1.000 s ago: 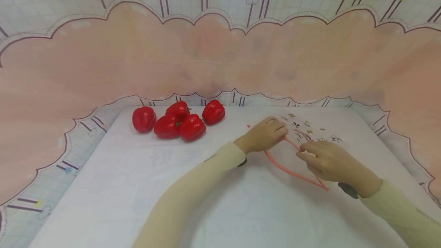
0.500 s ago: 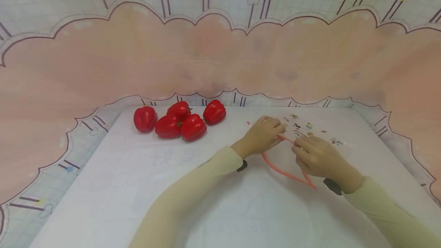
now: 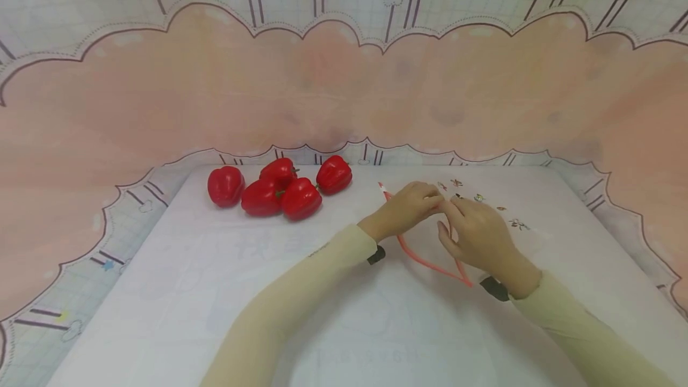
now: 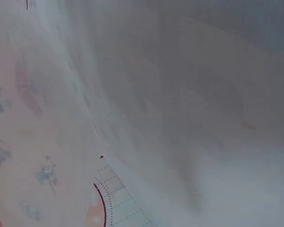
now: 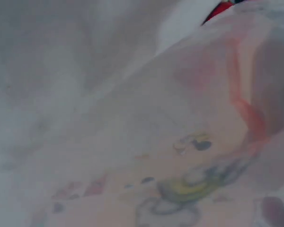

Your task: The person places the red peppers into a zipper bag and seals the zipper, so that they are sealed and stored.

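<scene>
In the head view, a clear bag with red-orange edging (image 3: 429,264) and small printed figures (image 3: 478,197) is held above the white table. My left hand (image 3: 411,206) pinches its upper edge. Close beside it, my right hand (image 3: 478,232) has its fingers at the same edge, near the left fingertips. Its thumb stands apart from the index finger, and the exact contact is partly hidden. The right wrist view shows the bag's see-through film with a blurred red strip (image 5: 235,78). Neither wrist view shows the fingers.
Several red bell peppers (image 3: 301,199) lie in a group at the back left of the white table (image 3: 344,321). A patterned peach and white cloth (image 3: 322,94) rises behind and at the sides.
My right hand has moved left along the bag's edge to the left fingertips. The bag's near corner has shifted left too. My left hand has barely moved; the peppers stay put.
</scene>
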Available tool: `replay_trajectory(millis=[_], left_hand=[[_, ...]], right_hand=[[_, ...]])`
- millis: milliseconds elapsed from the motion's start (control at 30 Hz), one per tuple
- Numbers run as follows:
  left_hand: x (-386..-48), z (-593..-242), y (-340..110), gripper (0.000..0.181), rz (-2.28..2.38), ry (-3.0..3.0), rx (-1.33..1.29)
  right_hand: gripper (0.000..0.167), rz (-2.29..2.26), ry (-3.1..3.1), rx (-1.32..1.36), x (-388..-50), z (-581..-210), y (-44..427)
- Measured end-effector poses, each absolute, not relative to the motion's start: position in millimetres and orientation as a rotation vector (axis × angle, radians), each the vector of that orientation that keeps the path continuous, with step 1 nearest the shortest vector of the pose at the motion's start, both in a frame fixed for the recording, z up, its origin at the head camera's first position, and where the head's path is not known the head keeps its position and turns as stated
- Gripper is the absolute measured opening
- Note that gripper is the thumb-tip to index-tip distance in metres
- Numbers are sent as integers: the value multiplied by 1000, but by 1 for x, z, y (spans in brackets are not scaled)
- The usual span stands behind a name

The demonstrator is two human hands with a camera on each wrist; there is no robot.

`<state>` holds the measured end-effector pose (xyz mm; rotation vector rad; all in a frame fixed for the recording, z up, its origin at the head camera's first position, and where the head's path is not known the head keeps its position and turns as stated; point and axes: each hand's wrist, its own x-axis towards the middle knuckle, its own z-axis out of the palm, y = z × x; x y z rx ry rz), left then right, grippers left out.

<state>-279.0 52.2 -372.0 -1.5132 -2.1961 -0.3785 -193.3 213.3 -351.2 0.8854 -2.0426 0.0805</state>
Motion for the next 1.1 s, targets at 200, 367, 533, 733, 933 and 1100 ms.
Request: replay_trajectory(millis=[200,367,533,733,933,1100], left_hand=[[-282,-374,51,17,-346,-2183,-1480],[-276,-377,43,22,-246,-2287,-1157],[-266,-379,25,37,-219,-2456,-724],[-257,-385,7,52,-114,-2818,-528],[-254,-390,14,41,-140,-2914,-690],[-253,-387,17,19,-248,-2798,-734]], right_hand=[[13,-14,-2168,810,-194,-345,213],[20,-29,-2218,731,-192,-349,211],[19,6,-2213,658,-191,-354,211],[19,30,-2199,660,-191,-354,209],[17,-1,-2216,720,-192,-353,208],[7,-91,-2206,851,-194,-353,207]])
